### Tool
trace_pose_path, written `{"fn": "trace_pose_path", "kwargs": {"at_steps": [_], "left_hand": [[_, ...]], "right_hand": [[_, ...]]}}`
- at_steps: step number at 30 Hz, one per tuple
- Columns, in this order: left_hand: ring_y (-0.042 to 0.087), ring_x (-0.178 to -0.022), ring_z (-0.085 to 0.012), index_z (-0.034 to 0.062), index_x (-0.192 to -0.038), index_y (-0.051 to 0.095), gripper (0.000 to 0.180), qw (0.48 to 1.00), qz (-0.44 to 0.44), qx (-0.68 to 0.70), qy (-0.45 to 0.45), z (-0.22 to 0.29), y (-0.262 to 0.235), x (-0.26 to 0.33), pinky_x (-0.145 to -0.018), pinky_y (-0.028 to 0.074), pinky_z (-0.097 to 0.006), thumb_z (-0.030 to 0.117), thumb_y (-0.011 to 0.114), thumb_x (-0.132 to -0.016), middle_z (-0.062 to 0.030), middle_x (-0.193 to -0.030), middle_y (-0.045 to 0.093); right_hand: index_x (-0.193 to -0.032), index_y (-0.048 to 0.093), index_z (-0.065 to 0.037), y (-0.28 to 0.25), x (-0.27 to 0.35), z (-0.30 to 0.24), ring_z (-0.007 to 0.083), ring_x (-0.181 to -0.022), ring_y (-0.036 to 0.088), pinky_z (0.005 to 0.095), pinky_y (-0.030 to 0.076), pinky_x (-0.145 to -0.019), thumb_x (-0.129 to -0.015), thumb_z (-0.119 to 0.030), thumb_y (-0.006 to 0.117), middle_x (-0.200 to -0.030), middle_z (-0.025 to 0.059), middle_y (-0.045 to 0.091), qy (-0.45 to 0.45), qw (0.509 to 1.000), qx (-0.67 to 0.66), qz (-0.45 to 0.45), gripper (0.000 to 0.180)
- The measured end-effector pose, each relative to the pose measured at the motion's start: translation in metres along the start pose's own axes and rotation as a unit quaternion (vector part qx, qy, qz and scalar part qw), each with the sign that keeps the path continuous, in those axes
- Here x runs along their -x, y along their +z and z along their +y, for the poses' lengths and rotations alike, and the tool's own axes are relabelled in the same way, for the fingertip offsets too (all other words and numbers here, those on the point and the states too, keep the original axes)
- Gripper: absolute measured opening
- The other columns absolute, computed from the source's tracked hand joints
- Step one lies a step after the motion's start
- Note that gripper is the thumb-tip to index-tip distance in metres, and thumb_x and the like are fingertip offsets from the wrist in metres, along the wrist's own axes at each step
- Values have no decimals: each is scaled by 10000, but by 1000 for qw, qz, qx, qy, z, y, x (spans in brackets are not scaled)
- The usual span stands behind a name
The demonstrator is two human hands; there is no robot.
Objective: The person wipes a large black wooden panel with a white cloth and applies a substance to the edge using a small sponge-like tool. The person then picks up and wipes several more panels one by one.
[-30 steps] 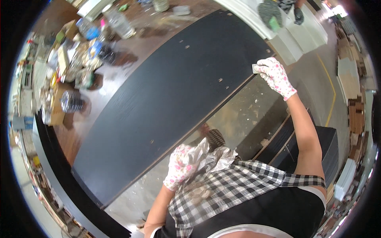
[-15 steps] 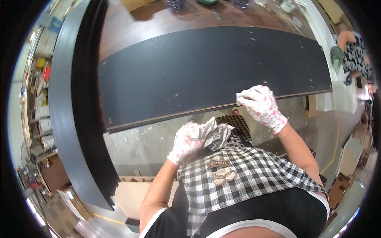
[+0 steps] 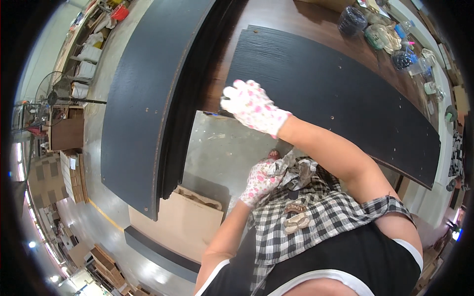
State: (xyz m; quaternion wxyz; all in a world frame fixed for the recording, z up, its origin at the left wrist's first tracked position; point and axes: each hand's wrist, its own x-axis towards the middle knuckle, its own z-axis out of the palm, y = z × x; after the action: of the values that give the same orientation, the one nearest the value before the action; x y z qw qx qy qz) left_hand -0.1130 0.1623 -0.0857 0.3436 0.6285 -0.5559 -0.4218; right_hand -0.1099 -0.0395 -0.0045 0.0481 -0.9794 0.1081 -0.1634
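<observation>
clear jars (image 3: 353,20) of dark bits, table (image 3: 296,19)

right hand (image 3: 253,106) hiding black board (image 3: 335,98) corner

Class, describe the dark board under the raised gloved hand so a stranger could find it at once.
Start at the brown workbench. On it lies a long black board, its near corner under the right hand. Unlike the other black panel standing off the bench to the left, it rests flat beside jars.

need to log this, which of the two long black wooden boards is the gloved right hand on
The right hand rests on the black board lying on the brown table, not the separate black board further left.
</observation>
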Motion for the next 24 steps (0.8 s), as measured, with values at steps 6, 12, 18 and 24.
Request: {"fn": "trace_pose_path", "kwargs": {"at_steps": [6, 12, 18, 24], "left_hand": [[658, -1039, -352, 89, -1127, 715, 344, 999, 20, 31, 3, -13, 2, -6, -921, 522, -431, 244, 714, -820, -150, -1086, 717], [632, -947, -361, 93, -1013, 720, 280, 996, -38, -79, 28, -29, -4, -23, -837, 510, -455, 299, 704, -824, -150, -965, 688], [629, -886, -350, 94, -988, 726, 185, 997, -65, -25, 14, -22, -20, -29, -791, 509, -441, 221, 689, -857, -128, -876, 672], [627, -689, -302, 183, -1091, 733, 209, 927, 107, -228, 277, 16, -65, -62, -644, 504, -423, 235, 620, -922, -57, -725, 646]], "right_hand": [[-943, 669, -114, 6, 9, 7, 266, -900, 583, 405, 486, -734, -774, -112, 672, -944, 65, 603, 8, 999, -9, -30, 169], [-940, 696, -117, -60, 163, 22, 280, -848, 615, 410, 508, -703, -748, -86, 714, -940, 74, 651, 77, 997, -4, -8, 195], [-948, 714, -111, -125, 306, 3, 297, -827, 641, 418, 525, -683, -716, -58, 760, -954, 74, 691, 263, 959, 106, -11, 243], [-1093, 711, -93, -110, 266, -16, 317, -999, 638, 412, 533, -852, -769, -73, 777, -1090, 120, 660, 318, 944, 12, 83, 331]]}}
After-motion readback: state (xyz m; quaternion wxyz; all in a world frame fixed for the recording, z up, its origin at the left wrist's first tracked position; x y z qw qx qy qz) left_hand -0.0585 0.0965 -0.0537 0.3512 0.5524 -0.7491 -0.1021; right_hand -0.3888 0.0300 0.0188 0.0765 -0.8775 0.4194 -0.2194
